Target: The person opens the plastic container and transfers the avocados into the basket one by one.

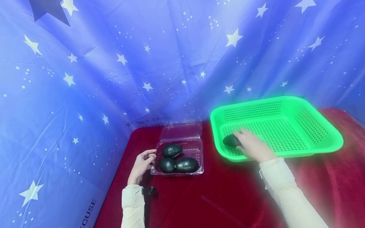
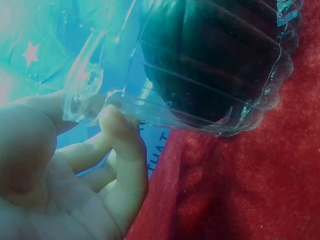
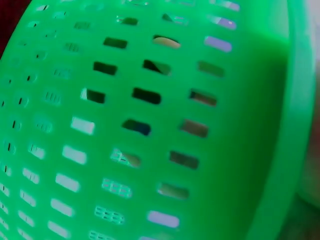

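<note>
Head view shows the right hand [image 1: 252, 145] curled over a dark avocado [image 1: 230, 141], gripping it inside the green basket [image 1: 288, 133], close to the basket's near left corner. The basket stands along the far edge of the red-covered counter [image 1: 228, 196], right of a clear plastic box [image 1: 195, 151], the two apart. The box sits toward the counter's far left corner, its lid [image 1: 182, 130] folded back toward the far edge. It carries three dark fruits: a far one [image 1: 172, 151] near its left side, and a left one [image 1: 166, 165] and a right one [image 1: 186, 165] side by side along its near edge. At the box's left edge, the left hand [image 1: 141, 164] pinches the rim between thumb and finger, as the left wrist view shows closely. A black clip [image 1: 149, 190] sits at that wrist. Behind the counter hangs a blue star-printed curtain [image 1: 171, 63]. Basket slots nearly fill the right wrist view.
</note>
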Tool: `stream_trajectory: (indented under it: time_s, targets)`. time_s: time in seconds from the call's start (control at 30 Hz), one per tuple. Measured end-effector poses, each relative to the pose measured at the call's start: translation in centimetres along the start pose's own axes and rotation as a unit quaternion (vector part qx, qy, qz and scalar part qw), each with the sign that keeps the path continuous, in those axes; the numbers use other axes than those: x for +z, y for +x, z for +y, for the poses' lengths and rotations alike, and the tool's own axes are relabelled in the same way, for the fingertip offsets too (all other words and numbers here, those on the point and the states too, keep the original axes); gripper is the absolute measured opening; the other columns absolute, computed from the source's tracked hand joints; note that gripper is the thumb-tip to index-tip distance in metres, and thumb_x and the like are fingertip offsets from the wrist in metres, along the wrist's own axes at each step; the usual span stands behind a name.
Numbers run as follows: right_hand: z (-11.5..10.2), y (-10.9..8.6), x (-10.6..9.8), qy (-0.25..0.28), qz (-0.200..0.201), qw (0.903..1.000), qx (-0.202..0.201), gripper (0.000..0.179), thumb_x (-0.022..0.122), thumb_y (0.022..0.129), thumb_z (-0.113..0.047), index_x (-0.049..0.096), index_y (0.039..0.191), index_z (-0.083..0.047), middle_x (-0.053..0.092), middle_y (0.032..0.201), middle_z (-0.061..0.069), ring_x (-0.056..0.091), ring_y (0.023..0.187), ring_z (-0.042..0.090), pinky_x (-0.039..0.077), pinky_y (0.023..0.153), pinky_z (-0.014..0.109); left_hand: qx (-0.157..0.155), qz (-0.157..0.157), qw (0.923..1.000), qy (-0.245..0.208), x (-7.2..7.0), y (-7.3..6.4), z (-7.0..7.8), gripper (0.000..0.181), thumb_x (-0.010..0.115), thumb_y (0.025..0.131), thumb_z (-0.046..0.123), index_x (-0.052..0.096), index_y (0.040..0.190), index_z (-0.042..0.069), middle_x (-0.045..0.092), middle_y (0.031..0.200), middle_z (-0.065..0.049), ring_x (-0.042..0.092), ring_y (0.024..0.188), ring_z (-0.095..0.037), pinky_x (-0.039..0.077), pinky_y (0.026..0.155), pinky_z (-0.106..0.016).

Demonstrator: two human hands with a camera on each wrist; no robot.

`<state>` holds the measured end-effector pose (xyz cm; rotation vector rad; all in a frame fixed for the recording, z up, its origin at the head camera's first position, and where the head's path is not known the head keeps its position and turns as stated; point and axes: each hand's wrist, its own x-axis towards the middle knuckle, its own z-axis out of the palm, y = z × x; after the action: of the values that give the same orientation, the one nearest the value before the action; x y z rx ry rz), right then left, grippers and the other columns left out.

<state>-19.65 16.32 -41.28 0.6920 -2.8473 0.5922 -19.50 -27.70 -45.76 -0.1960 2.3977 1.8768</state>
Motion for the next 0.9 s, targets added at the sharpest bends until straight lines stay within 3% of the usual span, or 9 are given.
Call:
stream_trajectory:
  time_s: [0.4, 0.67, 0.77, 0.9]
  targets:
    - [0.26, 0.46, 0.11, 0.023, -0.049, 0.9983, 0.023, 0.054, 0.073, 0.082, -0.002, 0.053, 0.130, 0.012, 0.060, 0.109, 0.024, 0.062, 0.095, 0.036, 0.056, 0.084, 0.051, 0.004, -0.005, 1.0000, -0.003, -0.11, 0.13, -0.10, 0.043, 0.053, 0.088, -0.005, 0.059, 0.131, -0.002, 0.062, 0.093, -0.007, 0.056, 0.077, -0.015, 0.051, 0.057, -0.022]
    - [0.29, 0.68, 0.10, 0.011, -0.053, 0.9983, 0.024, 0.051, 0.076, 0.078, -0.001, 0.057, 0.123, 0.013, 0.061, 0.112, 0.027, 0.061, 0.102, 0.042, 0.053, 0.089, 0.053, 0.009, -0.002, 1.0000, -0.001, -0.09, 0.14, -0.04, 0.041, 0.054, 0.089, -0.004, 0.059, 0.130, -0.004, 0.062, 0.092, -0.005, 0.057, 0.076, -0.015, 0.051, 0.056, -0.022]
    - [0.28, 0.74, 0.01, 0.001, -0.051, 0.9984, 0.024, 0.048, 0.076, 0.081, -0.004, 0.058, 0.122, 0.012, 0.061, 0.113, 0.028, 0.060, 0.102, 0.042, 0.053, 0.088, 0.054, 0.005, -0.001, 1.0000, -0.004, -0.06, 0.07, 0.03, 0.041, 0.055, 0.089, -0.003, 0.060, 0.130, -0.002, 0.062, 0.093, -0.005, 0.057, 0.076, -0.015, 0.051, 0.056, -0.022]
    - [0.00, 0.83, -0.14, -0.016, -0.047, 0.9982, 0.032, 0.047, 0.072, 0.086, -0.009, 0.056, 0.125, 0.012, 0.058, 0.123, 0.032, 0.055, 0.115, 0.049, 0.047, 0.097, 0.060, 0.008, -0.006, 1.0000, 0.000, -0.14, 0.00, 0.08, 0.042, 0.056, 0.089, -0.002, 0.059, 0.131, -0.003, 0.062, 0.094, -0.004, 0.057, 0.076, -0.013, 0.050, 0.057, -0.022]
